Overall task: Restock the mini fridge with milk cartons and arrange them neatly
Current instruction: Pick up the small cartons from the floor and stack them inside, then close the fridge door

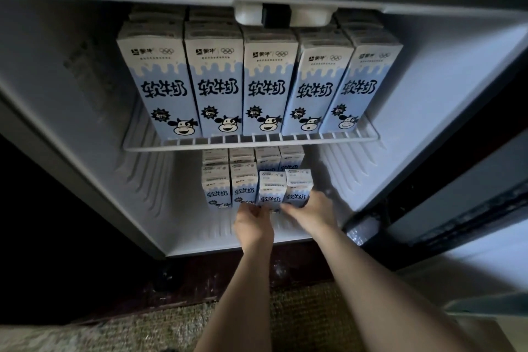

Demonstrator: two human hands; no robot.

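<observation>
Milk cartons [268, 80] stand five across at the front of the wire shelf [251, 141] in the mini fridge [57, 94], with more packed behind them. On the fridge floor below, starting from the left, two front cartons [217, 191] stand side by side with labels facing out and further rows behind.

Next to them, the left hand [253, 223] has its fingers curled at the foot of the third carton [273, 188]. This carton sits a little proud of its left neighbours. Just beside it, the right hand [313, 211] is wrapped round the lower part of the fourth carton [298, 184], and the two cartons touch along their sides. The fingertips of both hands are partly hidden. At the far right the door [457, 180] hangs open.

The step in hand looks like seating these last two cartons into the front row. Done well, both would slide back together, pushed from low down so neither tips. They should stay upright with labels forward and stop once their faces line up with the two on the left. A gentle push should also keep the rows behind from being knocked out of line.
</observation>
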